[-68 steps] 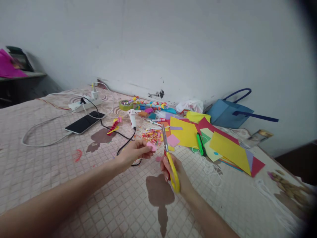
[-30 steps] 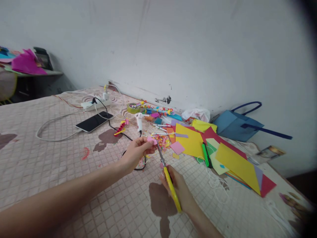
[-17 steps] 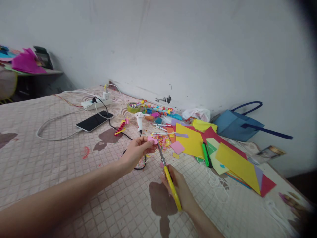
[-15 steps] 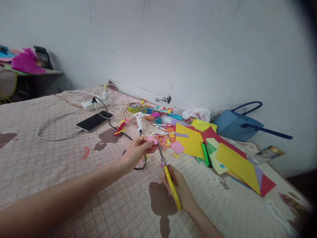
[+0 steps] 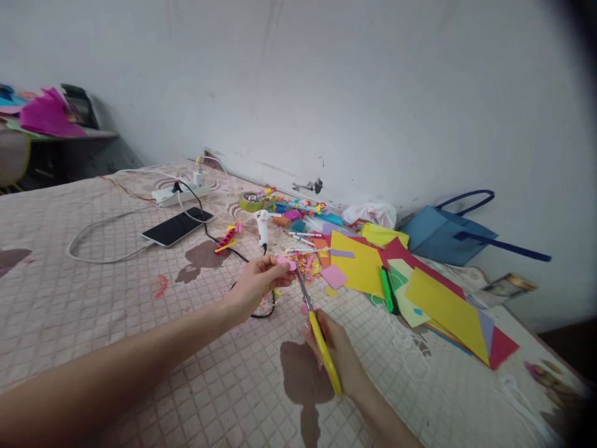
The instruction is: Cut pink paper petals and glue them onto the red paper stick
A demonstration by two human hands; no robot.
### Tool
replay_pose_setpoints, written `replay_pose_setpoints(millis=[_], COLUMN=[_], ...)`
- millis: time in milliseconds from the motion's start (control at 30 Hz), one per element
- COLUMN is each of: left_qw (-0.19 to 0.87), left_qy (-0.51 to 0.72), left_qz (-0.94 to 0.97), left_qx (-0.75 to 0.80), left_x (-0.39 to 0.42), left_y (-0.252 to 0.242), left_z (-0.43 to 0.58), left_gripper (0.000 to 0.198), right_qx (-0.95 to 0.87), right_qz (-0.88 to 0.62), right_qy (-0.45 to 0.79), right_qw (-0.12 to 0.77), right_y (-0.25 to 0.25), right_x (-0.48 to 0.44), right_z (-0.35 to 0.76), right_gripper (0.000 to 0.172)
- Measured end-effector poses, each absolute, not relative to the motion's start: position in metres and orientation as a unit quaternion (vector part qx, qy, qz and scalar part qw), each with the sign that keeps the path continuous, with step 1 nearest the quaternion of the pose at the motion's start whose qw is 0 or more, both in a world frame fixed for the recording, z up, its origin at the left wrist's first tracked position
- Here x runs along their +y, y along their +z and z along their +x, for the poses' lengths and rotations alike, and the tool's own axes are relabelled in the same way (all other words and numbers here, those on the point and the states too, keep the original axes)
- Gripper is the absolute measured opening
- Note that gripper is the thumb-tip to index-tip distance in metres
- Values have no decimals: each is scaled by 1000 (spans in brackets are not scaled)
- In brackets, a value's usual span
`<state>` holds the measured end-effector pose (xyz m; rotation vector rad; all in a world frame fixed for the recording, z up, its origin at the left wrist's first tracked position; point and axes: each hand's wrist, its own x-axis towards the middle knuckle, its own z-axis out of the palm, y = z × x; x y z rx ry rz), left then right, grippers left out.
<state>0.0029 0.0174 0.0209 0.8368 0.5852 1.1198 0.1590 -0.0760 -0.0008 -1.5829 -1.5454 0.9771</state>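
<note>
My left hand (image 5: 255,284) pinches a small pink paper piece (image 5: 286,262) between thumb and fingers, held just above the patterned sheet. My right hand (image 5: 336,350) grips yellow-handled scissors (image 5: 317,333), whose blades point up and left and meet the pink piece. A heap of tiny coloured paper scraps (image 5: 308,266) lies right behind the pink piece. A small pink square (image 5: 334,276) rests beside a yellow sheet (image 5: 357,264).
Sheets of coloured paper (image 5: 443,302), a green marker (image 5: 387,289), a white glue gun (image 5: 263,227) with black cord, a phone (image 5: 176,226), a power strip (image 5: 180,195), markers and a tape roll (image 5: 252,200) lie around. A blue bag (image 5: 443,231) leans on the wall.
The view shifted right and down early on. Since then the scissor blades have come to the pink piece, and both hands have stayed almost still.
</note>
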Motion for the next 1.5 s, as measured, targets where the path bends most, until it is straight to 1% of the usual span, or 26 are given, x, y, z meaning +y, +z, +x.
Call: replay_pose_setpoints(millis=[233, 633, 900, 1367, 1500], left_qw=[722, 728, 733, 720, 702], left_qy=[511, 501, 494, 499, 506], left_qz=[378, 381, 385, 401, 421], left_qx=[274, 272, 267, 267, 271], left_x=[20, 24, 23, 29, 31], left_y=[21, 21, 20, 22, 24], left_z=[2, 0, 0, -4, -7], left_gripper=[23, 23, 20, 19, 19], right_qx=[-604, -605, -625, -631, -636], right_qz=[-615, -615, -612, -610, -613], right_qy=[369, 371, 330, 346, 339], right_qw=[347, 345, 356, 332, 324], right_y=[2, -5, -13, -6, -7], right_x=[-75, -73, -71, -73, -73], right_z=[159, 162, 167, 166, 167], right_gripper=[23, 22, 25, 20, 24])
